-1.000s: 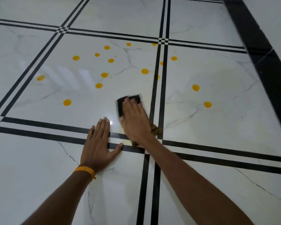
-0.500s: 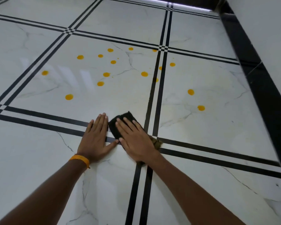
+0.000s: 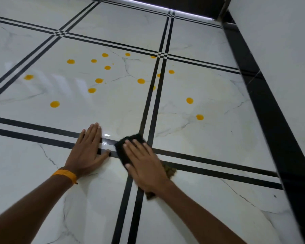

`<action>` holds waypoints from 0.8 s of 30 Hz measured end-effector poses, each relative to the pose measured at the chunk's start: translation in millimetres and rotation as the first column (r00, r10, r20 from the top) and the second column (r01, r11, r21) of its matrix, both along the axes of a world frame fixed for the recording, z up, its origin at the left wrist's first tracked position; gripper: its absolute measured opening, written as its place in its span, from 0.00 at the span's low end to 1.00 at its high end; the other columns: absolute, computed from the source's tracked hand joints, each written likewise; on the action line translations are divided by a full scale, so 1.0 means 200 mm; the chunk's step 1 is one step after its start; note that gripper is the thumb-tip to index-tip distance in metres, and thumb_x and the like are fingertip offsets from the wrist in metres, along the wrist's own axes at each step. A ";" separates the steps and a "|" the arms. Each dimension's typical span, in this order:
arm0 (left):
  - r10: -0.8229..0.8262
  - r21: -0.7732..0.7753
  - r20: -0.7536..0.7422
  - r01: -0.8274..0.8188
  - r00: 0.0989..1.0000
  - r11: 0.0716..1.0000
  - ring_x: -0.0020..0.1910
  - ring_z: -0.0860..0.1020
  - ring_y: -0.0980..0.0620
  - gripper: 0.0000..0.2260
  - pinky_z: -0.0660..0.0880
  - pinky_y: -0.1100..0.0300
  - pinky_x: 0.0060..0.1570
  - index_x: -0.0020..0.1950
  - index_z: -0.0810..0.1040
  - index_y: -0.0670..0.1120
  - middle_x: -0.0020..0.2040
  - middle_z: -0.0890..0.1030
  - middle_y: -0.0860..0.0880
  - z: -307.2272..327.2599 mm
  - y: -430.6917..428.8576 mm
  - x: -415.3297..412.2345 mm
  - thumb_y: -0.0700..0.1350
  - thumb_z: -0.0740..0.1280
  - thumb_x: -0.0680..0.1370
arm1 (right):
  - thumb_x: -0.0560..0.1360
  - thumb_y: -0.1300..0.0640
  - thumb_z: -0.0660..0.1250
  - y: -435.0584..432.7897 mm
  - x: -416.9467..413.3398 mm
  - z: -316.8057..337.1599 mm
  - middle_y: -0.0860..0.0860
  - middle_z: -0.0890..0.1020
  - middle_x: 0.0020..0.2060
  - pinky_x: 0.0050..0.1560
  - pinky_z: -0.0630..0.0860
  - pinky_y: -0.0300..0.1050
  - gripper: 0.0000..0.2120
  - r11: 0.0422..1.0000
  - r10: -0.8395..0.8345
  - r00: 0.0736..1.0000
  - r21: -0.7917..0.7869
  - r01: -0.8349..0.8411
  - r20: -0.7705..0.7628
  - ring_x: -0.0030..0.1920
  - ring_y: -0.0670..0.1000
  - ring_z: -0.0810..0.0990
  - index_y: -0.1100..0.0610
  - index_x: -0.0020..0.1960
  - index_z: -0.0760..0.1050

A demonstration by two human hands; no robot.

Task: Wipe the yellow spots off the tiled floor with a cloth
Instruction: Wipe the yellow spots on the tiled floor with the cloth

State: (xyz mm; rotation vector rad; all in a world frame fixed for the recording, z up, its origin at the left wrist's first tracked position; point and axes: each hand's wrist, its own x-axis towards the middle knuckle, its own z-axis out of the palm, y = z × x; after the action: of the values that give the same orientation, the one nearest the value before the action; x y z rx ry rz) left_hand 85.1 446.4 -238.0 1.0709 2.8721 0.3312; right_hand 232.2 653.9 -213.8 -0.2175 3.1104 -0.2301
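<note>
right hand (image 3: 144, 164) has slid the black cloth (image 3: 128, 145) right, off the left hand (image 3: 88, 150), onto the black line crossing. fingers (image 3: 137, 147) lie straight and flat on top, pressing it; the cloth pokes out past the fingertips. left hand flat on the floor (image 3: 209, 141), fingers straight. yellow spots (image 3: 55, 104) lie well beyond.

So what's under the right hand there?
A dark cloth lies under the right hand, pressed flat onto the tiled floor. Its edges poke out around the hand. Whatever is beneath the cloth is hidden.
</note>
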 end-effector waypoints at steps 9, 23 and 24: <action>0.002 0.002 0.009 -0.002 1.000 1.000 0.82 0.44 0.47 0.43 0.42 0.45 0.80 0.82 0.45 0.40 0.83 0.46 0.43 0.02 0.64 -0.04 0.69 0.41 0.76 | 0.83 0.43 0.40 0.80 -0.03 -0.03 0.52 0.51 0.82 0.81 0.48 0.54 0.33 0.886 -0.459 0.888 0.077 0.457 0.015 0.82 0.53 0.49 0.58 0.83 0.49; 0.024 -0.018 -0.047 -0.025 0.999 1.000 0.82 0.44 0.50 0.39 0.46 0.46 0.80 0.82 0.45 0.42 0.83 0.48 0.44 -0.03 0.66 -0.09 0.68 0.42 0.80 | 0.84 0.43 0.44 0.88 0.00 0.02 0.50 0.48 0.83 0.81 0.44 0.51 0.31 0.980 -0.195 0.978 0.056 0.191 0.079 0.82 0.50 0.44 0.57 0.83 0.46; 0.023 -0.013 -0.050 -0.023 0.999 1.000 0.82 0.44 0.50 0.39 0.46 0.45 0.80 0.82 0.45 0.42 0.83 0.48 0.44 -0.03 0.66 -0.09 0.68 0.42 0.80 | 0.84 0.42 0.43 0.95 0.07 0.02 0.49 0.47 0.83 0.81 0.44 0.51 0.32 0.983 -0.179 0.981 0.056 0.176 0.070 0.82 0.50 0.44 0.56 0.83 0.47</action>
State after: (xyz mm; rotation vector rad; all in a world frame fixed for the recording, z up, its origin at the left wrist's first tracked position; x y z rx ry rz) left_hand 68.0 579.3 -244.0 1.0595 2.9280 0.2906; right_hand 245.8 844.7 -209.8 0.0687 3.0573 -0.1589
